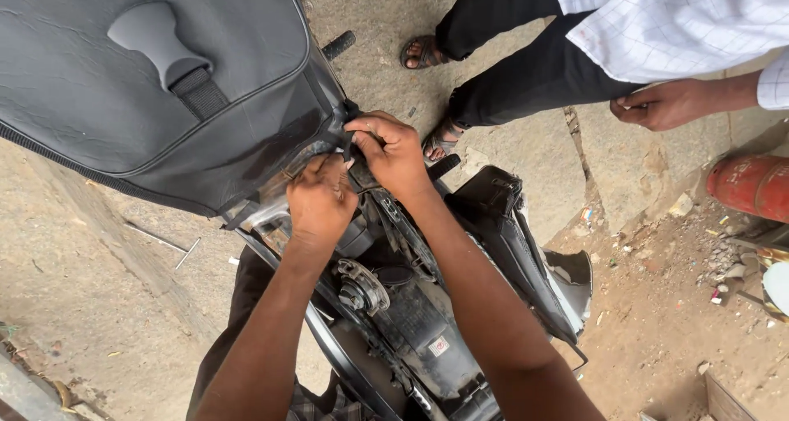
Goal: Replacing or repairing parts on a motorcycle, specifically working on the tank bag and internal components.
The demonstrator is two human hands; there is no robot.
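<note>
Right under the raised scooter seat (148, 84), both hands work at its hinge end: the left hand (319, 201) is curled shut against the frame (271, 216), while the right hand (393, 151) pinches a small black strap (348, 146) just beside it.

Above the scooter's matt black plastic body (427, 322), your seat (123, 84) looks like grained, faintly sheened leatherette with a smooth grey plastic handle (152, 39); right of it, a glossy red metal cylinder (752, 184); rough concrete ground (90, 257).
</note>
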